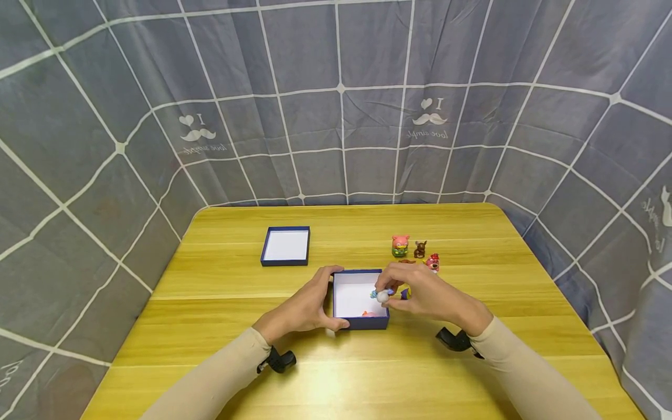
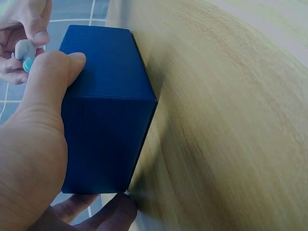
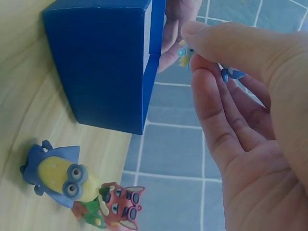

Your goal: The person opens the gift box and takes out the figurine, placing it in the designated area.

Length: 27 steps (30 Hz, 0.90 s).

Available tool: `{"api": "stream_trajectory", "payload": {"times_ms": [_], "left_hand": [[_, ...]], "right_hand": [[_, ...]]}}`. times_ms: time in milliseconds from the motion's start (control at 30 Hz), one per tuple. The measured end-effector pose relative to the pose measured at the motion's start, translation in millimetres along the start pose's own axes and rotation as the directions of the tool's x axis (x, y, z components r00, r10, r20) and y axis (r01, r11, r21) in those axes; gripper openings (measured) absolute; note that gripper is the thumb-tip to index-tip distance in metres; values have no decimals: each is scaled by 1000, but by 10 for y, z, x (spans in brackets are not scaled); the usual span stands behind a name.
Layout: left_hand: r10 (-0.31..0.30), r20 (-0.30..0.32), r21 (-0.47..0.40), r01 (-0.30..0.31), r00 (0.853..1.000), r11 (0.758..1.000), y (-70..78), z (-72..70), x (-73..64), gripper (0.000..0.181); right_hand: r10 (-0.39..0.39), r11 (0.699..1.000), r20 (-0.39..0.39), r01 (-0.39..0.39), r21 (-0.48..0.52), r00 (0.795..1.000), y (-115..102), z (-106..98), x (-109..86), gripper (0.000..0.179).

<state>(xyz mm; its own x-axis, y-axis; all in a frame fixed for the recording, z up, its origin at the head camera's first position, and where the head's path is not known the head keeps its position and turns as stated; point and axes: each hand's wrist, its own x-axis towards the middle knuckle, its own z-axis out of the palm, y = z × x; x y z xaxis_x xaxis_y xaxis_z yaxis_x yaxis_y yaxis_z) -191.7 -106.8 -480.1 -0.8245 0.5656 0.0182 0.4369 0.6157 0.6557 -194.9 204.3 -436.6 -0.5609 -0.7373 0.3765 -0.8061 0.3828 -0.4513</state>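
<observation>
A blue box (image 1: pixel 367 324) with a white inside stands in front of me, its top uncovered. My left hand (image 1: pixel 307 306) grips its left side, thumb on the front wall and fingers at the back, as the left wrist view also shows. Over the box's right part, my right hand (image 1: pixel 427 291) pinches a small white and light-blue figurine (image 1: pixel 382 296) between thumb and fingers. Inside the box, near the front wall, lies an orange-pink piece (image 1: pixel 369 314). Just right of the box is a yellow and blue goggled figurine (image 3: pixel 60 175), partly hidden by my right hand in the head view.
A shallow blue lid (image 1: pixel 285 262) with a white inside lies behind and left of the box. Beyond my right hand stand a pink and green figurine (image 1: pixel 400 245), a brown one (image 1: pixel 420 249) and a red-pink one (image 1: pixel 433 263). A grey checked curtain (image 1: pixel 315 116) surrounds the table.
</observation>
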Motion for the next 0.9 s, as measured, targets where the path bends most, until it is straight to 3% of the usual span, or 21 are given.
{"api": "stream_trajectory", "payload": {"times_ms": [533,900], "left_hand": [[-12,3,4,12,1000,1000,25,-10,-10,117],[2,-4,3,-1,1000,1000,3,-11,-10,118]], "right_hand": [[24,1000,-64,-22,22,998,26,-37,-159,38],[124,991,-44,-122,48,991,-19,-95,-260,34]]}}
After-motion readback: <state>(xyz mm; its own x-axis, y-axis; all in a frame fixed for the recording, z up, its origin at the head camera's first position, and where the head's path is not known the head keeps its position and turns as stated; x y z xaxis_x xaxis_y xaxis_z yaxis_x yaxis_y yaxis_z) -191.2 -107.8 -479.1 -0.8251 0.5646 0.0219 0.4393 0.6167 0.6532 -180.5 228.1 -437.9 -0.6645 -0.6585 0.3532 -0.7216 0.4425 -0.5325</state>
